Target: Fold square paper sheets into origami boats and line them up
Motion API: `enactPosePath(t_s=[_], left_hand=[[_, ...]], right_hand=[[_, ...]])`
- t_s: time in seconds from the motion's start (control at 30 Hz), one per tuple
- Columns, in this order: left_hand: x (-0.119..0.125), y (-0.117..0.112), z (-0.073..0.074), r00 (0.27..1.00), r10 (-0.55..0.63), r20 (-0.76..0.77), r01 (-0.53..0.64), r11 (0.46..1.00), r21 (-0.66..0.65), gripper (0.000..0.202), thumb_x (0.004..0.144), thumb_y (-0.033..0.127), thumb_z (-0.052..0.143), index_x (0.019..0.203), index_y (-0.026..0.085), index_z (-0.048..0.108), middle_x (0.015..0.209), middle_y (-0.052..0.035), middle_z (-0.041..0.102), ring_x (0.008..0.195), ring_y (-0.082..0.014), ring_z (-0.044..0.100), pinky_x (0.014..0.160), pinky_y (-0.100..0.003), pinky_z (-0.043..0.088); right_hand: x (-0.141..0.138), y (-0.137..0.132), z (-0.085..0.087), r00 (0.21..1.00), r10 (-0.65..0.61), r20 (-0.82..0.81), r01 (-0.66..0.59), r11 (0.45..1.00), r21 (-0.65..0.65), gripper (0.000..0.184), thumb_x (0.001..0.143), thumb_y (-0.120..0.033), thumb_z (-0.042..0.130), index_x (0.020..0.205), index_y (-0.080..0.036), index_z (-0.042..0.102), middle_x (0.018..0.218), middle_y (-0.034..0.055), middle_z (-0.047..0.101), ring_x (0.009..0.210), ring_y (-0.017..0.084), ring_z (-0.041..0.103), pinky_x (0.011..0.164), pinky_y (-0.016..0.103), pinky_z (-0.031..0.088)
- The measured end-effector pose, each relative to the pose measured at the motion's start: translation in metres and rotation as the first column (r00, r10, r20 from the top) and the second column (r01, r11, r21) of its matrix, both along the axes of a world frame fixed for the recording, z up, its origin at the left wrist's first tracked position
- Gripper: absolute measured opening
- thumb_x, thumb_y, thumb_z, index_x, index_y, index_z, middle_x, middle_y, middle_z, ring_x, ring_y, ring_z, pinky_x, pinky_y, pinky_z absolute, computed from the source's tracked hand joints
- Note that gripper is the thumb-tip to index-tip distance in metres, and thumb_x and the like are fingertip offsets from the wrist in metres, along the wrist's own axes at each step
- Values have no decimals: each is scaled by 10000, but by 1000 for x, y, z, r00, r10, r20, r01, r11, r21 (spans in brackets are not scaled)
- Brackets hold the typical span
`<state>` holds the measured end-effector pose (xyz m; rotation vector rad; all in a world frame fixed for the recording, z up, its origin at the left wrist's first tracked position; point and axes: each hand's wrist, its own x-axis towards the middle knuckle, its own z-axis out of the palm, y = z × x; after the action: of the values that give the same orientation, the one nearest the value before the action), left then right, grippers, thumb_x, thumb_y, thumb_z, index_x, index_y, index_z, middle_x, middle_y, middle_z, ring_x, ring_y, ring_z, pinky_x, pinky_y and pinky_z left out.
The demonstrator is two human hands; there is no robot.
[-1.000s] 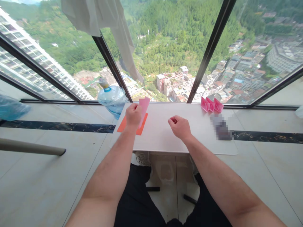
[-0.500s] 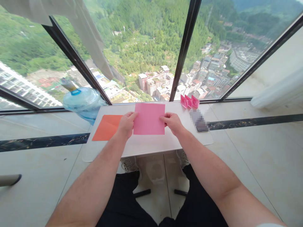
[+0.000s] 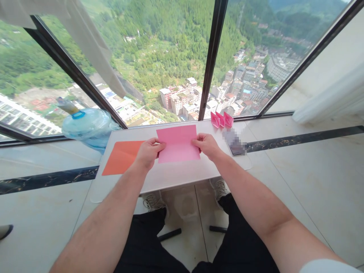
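A square sheet of pink paper [image 3: 179,145] is stretched between my two hands over the white table [image 3: 173,178]. My left hand [image 3: 149,151] pinches its left edge between thumb and fingers. On the opposite edge, my right hand [image 3: 208,146] has the same kind of pinch. The sheet bends slightly across its middle. Orange paper [image 3: 121,156] lies flat on the table to the left, partly covered by my left hand. Several folded pink paper pieces [image 3: 222,120] stand in a row at the table's back right corner.
A phone-like dark object [image 3: 236,144], partly pixelated, lies near the table's right end. Behind the left end stands a big blue water bottle [image 3: 89,127]. Tall windows with dark frames [image 3: 212,57] rise beyond the table. My shoes [image 3: 153,200] are under its front edge.
The pink sheet has gone from flat to slightly bent and tilted, with both hands still holding its edges. The whole view has shifted a little, so the surroundings sit farther left.
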<state>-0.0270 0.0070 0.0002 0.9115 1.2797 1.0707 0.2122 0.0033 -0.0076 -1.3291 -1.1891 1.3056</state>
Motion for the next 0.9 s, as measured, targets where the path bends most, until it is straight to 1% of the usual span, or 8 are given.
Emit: enactPosePath(t_s=[0.17,0.3,0.4,0.6,0.7,0.77,0.8,0.9], left_hand=[[-1,-1,-3,999,7,-32,-7,1000,4,343,499,323,834,724,182,616,650,-4,656,562,-135,589,547,-263,465],[-1,2,-3,995,49,-84,-44,997,64,313,493,321,832,668,181,613,623,-1,639,551,-129,564,534,-255,435],[0,4,-1,996,63,-61,-58,995,87,304,479,298,833,663,179,623,635,-6,649,591,-144,590,562,-262,453],[-2,2,-2,999,15,-29,-15,1000,-7,349,473,304,845,683,179,596,623,-3,641,558,-139,583,507,-244,434],[-3,1,-2,999,5,-34,-7,999,-52,367,479,318,844,682,185,570,635,7,625,555,-128,572,485,-230,409],[-4,1,-1,998,27,-51,-29,998,-58,371,485,326,843,690,190,564,665,8,626,572,-125,569,474,-220,388],[-4,2,-1,998,43,-53,-46,997,-55,375,486,328,845,700,192,569,694,4,635,593,-126,576,477,-217,386],[-7,3,-1,997,79,-19,-80,995,-54,390,475,322,858,738,188,604,783,-11,663,654,-128,595,501,-213,404]], right_hand=[[-2,-2,1,999,33,0,-33,998,-49,197,674,-340,720,712,-187,601,604,-27,607,498,97,526,401,204,374],[-3,-2,1,999,16,31,-15,999,-41,206,655,-331,730,657,-182,588,560,-36,563,474,88,485,396,210,353],[-2,-1,0,999,23,24,-23,1000,-21,214,659,-347,734,662,-186,592,541,-41,551,455,92,480,392,219,345],[0,0,-4,998,49,-37,-51,996,-72,225,629,-319,758,626,-184,579,535,-34,548,461,94,490,393,215,346],[0,0,-4,997,45,-68,-51,994,-100,234,659,-342,748,631,-179,583,545,-24,556,477,93,498,399,210,382],[0,0,0,995,20,-97,-28,996,-85,190,703,-347,704,770,-176,659,601,-16,602,499,98,518,426,216,437],[1,0,2,994,8,-112,-14,998,-57,232,714,-321,680,902,-186,692,679,-6,653,528,103,545,451,221,469],[5,-1,10,990,61,-129,-49,994,93,585,686,-192,617,1263,-283,637,1095,26,729,737,131,648,576,243,556]])
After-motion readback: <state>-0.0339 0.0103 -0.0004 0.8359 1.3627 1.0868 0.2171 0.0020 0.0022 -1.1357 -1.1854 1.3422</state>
